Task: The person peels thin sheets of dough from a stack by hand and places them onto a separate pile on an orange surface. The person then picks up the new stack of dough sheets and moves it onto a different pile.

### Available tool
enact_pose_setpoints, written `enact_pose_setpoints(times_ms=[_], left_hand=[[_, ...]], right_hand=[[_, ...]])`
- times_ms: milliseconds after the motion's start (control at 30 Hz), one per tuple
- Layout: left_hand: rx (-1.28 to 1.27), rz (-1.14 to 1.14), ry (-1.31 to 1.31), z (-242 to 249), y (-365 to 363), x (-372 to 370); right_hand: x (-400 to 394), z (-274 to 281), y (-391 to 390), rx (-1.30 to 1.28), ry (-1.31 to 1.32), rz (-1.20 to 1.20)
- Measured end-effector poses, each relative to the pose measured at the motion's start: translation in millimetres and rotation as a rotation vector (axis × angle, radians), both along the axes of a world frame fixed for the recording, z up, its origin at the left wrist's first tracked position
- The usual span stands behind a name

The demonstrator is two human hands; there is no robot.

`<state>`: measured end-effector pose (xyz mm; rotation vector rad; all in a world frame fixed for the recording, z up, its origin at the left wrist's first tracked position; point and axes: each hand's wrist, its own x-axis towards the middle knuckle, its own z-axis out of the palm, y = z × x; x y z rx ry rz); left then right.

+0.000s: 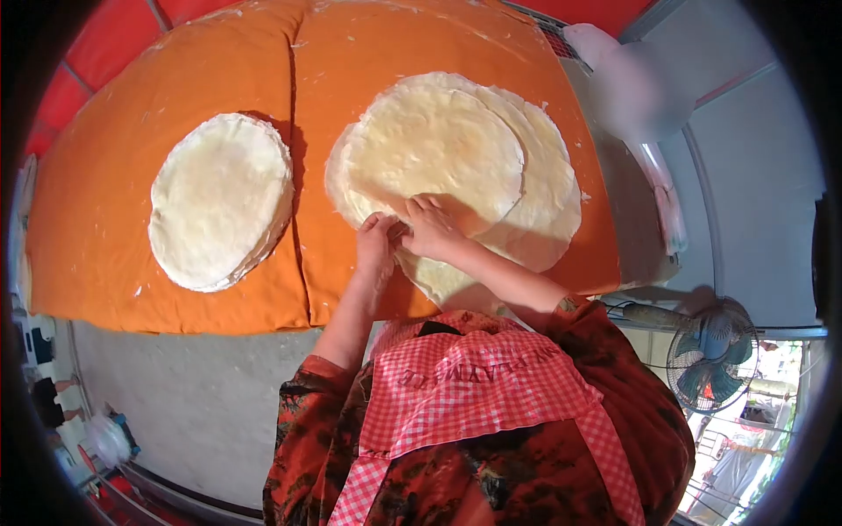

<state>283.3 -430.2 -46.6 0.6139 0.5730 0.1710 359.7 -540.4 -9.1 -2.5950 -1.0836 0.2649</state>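
Observation:
Several thin, round flatbreads lie overlapping on an orange cloth, the top flatbread [430, 145] pale and lightly browned. At its near-left edge my left hand [376, 243] is closed, fingers pinched on the rim. My right hand [430, 230] is right beside it, fingers bent over and closed on the same edge; the exact grip of its thumb is hidden. Below my right wrist, another flatbread [443, 279] hangs toward the front edge of the cloth. To the left stands a thick round stack of flatbreads [219, 202], apart from both hands.
The orange cloth [219, 61] covers a wide padded surface, with a seam between the two piles. A fan [712, 359] stands at the right, near an opening. Clear plastic bags [662, 197] lie along the right side. Grey floor [193, 394] shows at the left front.

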Motion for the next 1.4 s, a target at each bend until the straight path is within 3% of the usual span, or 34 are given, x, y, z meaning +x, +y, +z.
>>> enact_pose_setpoints(times_ms=[100,167,200,233,267,367,467,500,567,700,867,967,1067,1400], left_hand=[[-0.009,0.000,-0.021,16,-5,3],[0.015,0.006,0.027,22,-7,4],[0.266,0.068,0.035,18,-7,4],[0.516,0.126,0.048,7,-7,2],[0.768,0.176,0.063,-6,-7,-2],[1.000,0.239,0.218,-51,8,0],[0.942,0.146,0.258,-27,9,-1],[0.948,0.165,0.272,-28,11,2],[0.954,0.209,0.302,-33,13,13],[0.836,0.199,0.365,-16,19,17],[0.789,0.085,0.422,-14,10,20],[0.351,-0.050,0.249,-9,6,16],[0.234,-0.003,0.245,-5,4,20],[0.220,-0.002,0.208,0,-2,16]], right_hand=[[2,6,-3,-0.073,-0.069,-0.067],[13,85,8,-0.158,0.213,-0.267],[21,128,13,-0.200,0.358,-0.365],[36,151,12,-0.046,0.308,-0.349],[117,85,9,-0.056,0.276,-0.248],[137,191,8,0.040,-0.189,-0.112],[95,215,5,-0.117,-0.416,-0.086],[90,187,-1,-0.157,-0.540,0.001],[71,119,-7,0.001,-0.437,-0.022],[48,-3,-26,-0.052,-0.332,0.060],[52,5,-27,-0.020,-0.272,0.043],[34,21,-26,-0.132,-0.351,0.108],[17,3,-33,-0.112,-0.310,0.102],[4,8,-48,-0.133,-0.337,0.120]])
